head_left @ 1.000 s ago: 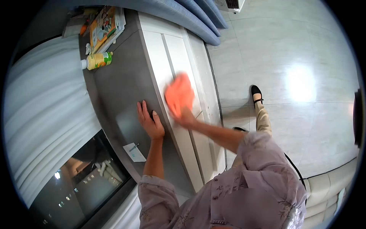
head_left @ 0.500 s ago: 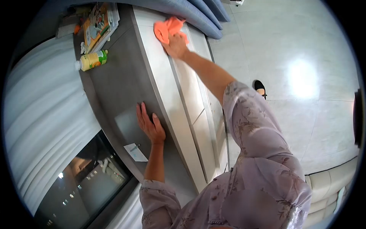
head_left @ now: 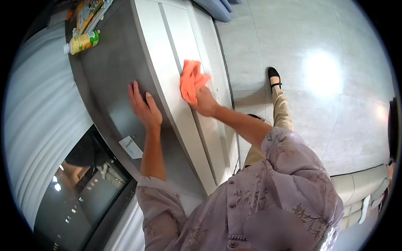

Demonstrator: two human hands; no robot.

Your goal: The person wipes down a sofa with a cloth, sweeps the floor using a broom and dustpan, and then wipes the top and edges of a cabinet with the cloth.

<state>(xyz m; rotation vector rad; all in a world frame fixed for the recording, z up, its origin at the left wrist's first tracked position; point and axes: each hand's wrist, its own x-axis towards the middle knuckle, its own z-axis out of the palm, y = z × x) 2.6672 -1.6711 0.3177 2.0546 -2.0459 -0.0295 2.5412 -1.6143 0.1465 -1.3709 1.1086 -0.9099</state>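
Observation:
My right hand [head_left: 205,101] is closed on an orange cloth [head_left: 192,81], which lies against the white drawer front of the cabinet [head_left: 161,62]. Part of the cloth hangs loose past the fingers. Flat on the cabinet's grey top [head_left: 109,71] rests my left hand [head_left: 145,109], its fingers stretched out and nothing in it. Close to my left forearm lies a white card with a pen-like item [head_left: 131,146] on it.
A yellow juice bottle [head_left: 83,42] lies on its side at the far end of the top, beside stacked books [head_left: 90,16]. White curtains [head_left: 46,100] and a dark window [head_left: 83,188] border the left. A beige sofa [head_left: 360,184] stands at right on the tiled floor [head_left: 293,33].
My right hand has drawn the cloth along the drawer front from the far end toward my body. My left hand stays flat on the top. The view has shifted, and my leg now shows.

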